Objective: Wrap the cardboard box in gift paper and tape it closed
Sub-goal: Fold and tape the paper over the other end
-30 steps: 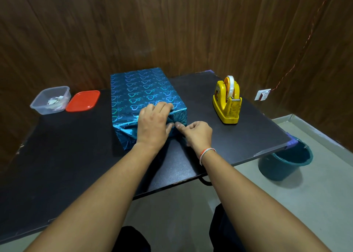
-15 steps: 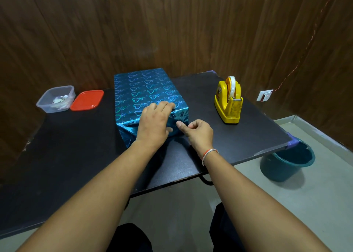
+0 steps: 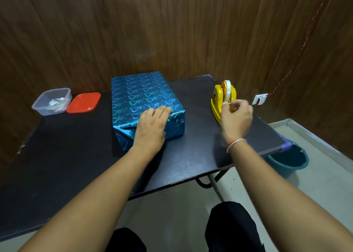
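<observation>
L hand (image 3: 150,124) flat, pressing gift paper (image 3: 141,93) fold on box end; R hand (image 3: 236,116) pinching tape at yellow dispenser (image 3: 216,102)

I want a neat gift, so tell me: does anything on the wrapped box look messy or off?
The near end of the wrapped box looks rough: the blue paper is creased and bulges out at the lower left corner, not flat. The left hand presses that end while the right hand pinches tape at the yellow tape dispenser.
</observation>
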